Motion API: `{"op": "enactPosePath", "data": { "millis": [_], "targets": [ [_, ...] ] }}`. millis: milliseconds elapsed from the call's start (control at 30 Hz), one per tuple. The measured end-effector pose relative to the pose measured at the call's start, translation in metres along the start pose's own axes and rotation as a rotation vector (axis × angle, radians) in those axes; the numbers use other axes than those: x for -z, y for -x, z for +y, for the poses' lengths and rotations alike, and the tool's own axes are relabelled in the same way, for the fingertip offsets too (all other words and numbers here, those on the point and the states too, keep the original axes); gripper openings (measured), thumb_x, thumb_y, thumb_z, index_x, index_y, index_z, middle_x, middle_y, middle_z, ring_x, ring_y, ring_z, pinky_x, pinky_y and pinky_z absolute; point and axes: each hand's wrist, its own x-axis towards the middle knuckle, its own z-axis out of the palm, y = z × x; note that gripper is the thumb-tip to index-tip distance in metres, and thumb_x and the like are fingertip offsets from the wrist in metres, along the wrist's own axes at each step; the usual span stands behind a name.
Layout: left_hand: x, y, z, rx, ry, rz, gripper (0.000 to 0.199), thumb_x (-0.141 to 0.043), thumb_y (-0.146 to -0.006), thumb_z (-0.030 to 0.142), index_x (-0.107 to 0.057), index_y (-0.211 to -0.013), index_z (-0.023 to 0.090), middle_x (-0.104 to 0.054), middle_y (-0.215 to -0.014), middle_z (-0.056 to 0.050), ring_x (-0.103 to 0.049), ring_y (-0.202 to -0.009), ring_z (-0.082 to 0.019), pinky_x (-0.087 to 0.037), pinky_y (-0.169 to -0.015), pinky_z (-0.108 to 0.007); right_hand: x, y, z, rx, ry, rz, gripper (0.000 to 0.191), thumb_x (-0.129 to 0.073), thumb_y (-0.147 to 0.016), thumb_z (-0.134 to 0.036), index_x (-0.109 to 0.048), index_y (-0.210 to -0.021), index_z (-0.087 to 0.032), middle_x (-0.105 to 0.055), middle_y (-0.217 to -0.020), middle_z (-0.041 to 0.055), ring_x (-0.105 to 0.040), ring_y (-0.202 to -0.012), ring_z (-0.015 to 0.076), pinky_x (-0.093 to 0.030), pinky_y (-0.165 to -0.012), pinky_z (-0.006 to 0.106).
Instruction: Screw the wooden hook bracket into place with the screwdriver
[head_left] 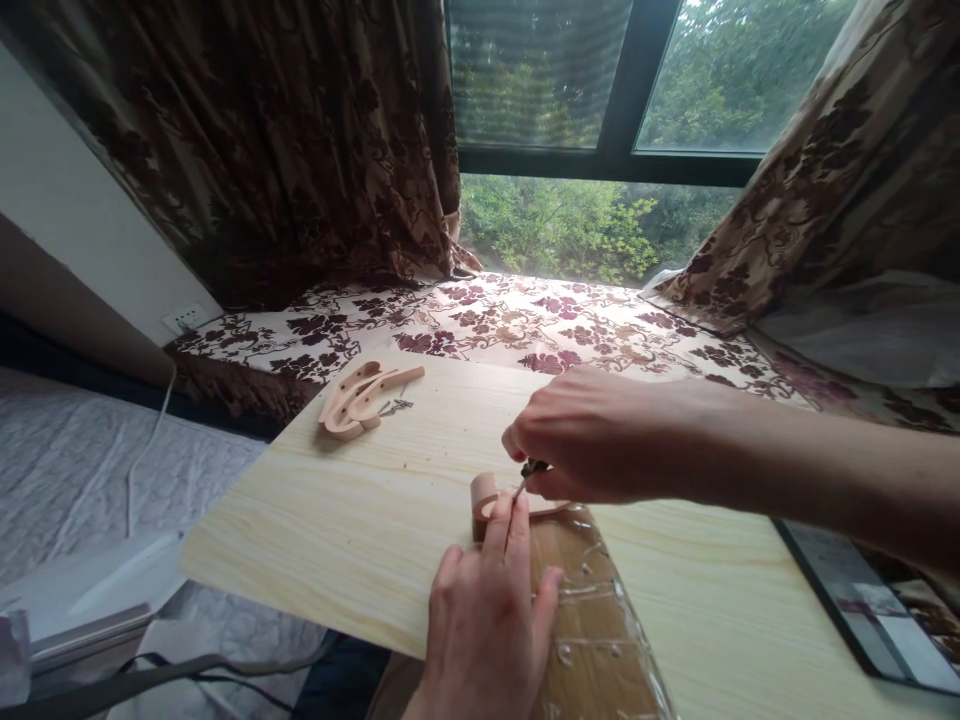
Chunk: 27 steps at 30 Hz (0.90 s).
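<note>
A pale tan curved piece [484,492], with a rounded loop at its left end, lies on a tape-wrapped cardboard block [592,610]. My left hand [491,610] rests on the block, fingers stretched forward and thumb spread aside, its fingertips pressing the curved piece. Above it my right hand [566,440] is closed around a small dark-ended tool [534,467]. The tool's thin metal shaft points down at the piece beside my left fingertips; its handle is mostly hidden in my fist. Where the tip meets the piece is covered.
Similar curved pieces [360,400] with small dark holes lie at the table's far left, beside a small heap of screws or nails [396,406]. A tablet-like screen [877,610] is at the right on the pale wooden table [315,530]. A flower-patterned window seat [480,320] borders the back.
</note>
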Motion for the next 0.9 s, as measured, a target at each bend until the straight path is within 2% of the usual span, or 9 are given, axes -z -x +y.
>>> {"op": "enactPosePath", "data": {
  "millis": [167, 333, 433, 533, 600, 667, 767, 833, 900],
  "targets": [
    [-0.001, 0.0, 0.001, 0.0, 0.026, 0.004, 0.053, -0.048, -0.088, 0.023, -0.039, -0.138, 0.007, -0.047, -0.141, -0.015, -0.068, -0.084, -0.023, -0.053, -0.072, -0.037, 0.006, 0.001, 0.001, 0.055, 0.028, 0.008, 0.014, -0.056, -0.072, -0.004, -0.065, -0.072, -0.015, -0.063, -0.066, 0.0021, -0.041, -0.052, 0.0087, -0.025, -0.051, 0.027],
    [-0.003, 0.011, -0.007, -0.064, 0.092, 0.092, 0.054, -0.047, -0.088, 0.023, -0.034, -0.138, 0.008, -0.043, -0.142, -0.018, -0.064, -0.1, -0.026, -0.053, -0.075, -0.038, -0.005, -0.003, 0.009, 0.03, -0.047, 0.104, 0.015, -0.056, -0.077, -0.015, -0.069, -0.083, -0.017, -0.064, -0.066, 0.0031, -0.044, -0.053, 0.0105, -0.027, -0.052, 0.027],
    [-0.002, 0.023, -0.02, -0.09, 0.272, 0.185, 0.044, -0.047, -0.088, 0.021, -0.04, -0.131, 0.016, -0.049, -0.136, -0.015, -0.06, -0.107, -0.024, -0.052, -0.076, -0.033, -0.011, -0.001, 0.013, 0.016, -0.083, 0.163, 0.018, -0.055, -0.076, -0.017, -0.068, -0.086, -0.02, -0.065, -0.068, 0.0029, -0.046, -0.055, 0.0116, -0.028, -0.052, 0.026],
    [-0.003, 0.029, -0.034, 0.099, 0.533, 0.294, 0.016, -0.05, -0.088, 0.024, -0.051, -0.104, 0.023, -0.06, -0.098, -0.004, -0.061, -0.08, -0.016, -0.05, -0.068, -0.028, -0.013, 0.004, 0.015, 0.01, -0.149, 0.18, 0.021, -0.054, -0.074, -0.015, -0.067, -0.09, -0.02, -0.065, -0.071, 0.003, -0.046, -0.056, 0.0115, -0.028, -0.052, 0.025],
    [-0.005, 0.023, -0.043, 0.27, 0.657, 0.313, 0.016, -0.057, -0.085, 0.03, -0.051, -0.098, 0.024, -0.057, -0.088, -0.001, -0.058, -0.075, -0.016, -0.049, -0.069, -0.03, -0.013, 0.007, 0.015, 0.003, -0.213, 0.206, 0.021, -0.055, -0.075, -0.017, -0.065, -0.093, -0.02, -0.062, -0.066, 0.0015, -0.044, -0.054, 0.0105, -0.028, -0.049, 0.023],
    [-0.009, 0.012, -0.049, 0.366, 0.798, 0.257, 0.032, -0.061, -0.081, 0.033, -0.05, -0.11, 0.024, -0.058, -0.105, -0.004, -0.058, -0.092, -0.02, -0.048, -0.082, -0.035, -0.015, 0.01, 0.015, -0.002, -0.275, 0.241, 0.017, -0.056, -0.078, -0.021, -0.063, -0.093, -0.02, -0.058, -0.061, -0.0008, -0.041, -0.049, 0.0091, -0.027, -0.047, 0.022],
    [-0.014, -0.007, -0.051, 0.369, 1.062, 0.146, 0.047, -0.063, -0.08, 0.031, -0.045, -0.123, 0.025, -0.052, -0.129, -0.006, -0.048, -0.12, -0.024, -0.035, -0.103, -0.041, -0.025, 0.011, 0.014, -0.023, -0.366, 0.317, 0.01, -0.057, -0.082, -0.026, -0.06, -0.089, -0.02, -0.058, -0.062, -0.0019, -0.041, -0.049, 0.0085, -0.028, -0.047, 0.022],
    [-0.016, -0.016, -0.049, 0.347, 1.212, 0.092, 0.052, -0.064, -0.08, 0.028, -0.041, -0.127, 0.026, -0.051, -0.131, -0.005, -0.043, -0.126, -0.022, -0.03, -0.107, -0.038, -0.037, 0.011, 0.012, -0.046, -0.442, 0.397, 0.011, -0.057, -0.083, -0.027, -0.057, -0.091, -0.02, -0.06, -0.069, -0.0007, -0.046, -0.056, 0.0096, -0.032, -0.05, 0.022],
    [-0.018, -0.021, -0.044, 0.346, 1.328, 0.04, 0.057, -0.064, -0.079, 0.025, -0.037, -0.13, 0.028, -0.053, -0.128, -0.004, -0.045, -0.123, -0.021, -0.033, -0.105, -0.034, -0.05, 0.01, 0.011, -0.035, -0.54, 0.49, 0.011, -0.057, -0.084, -0.024, -0.054, -0.094, -0.019, -0.062, -0.079, 0.0002, -0.05, -0.062, 0.0098, -0.036, -0.055, 0.022]
  ]
}}
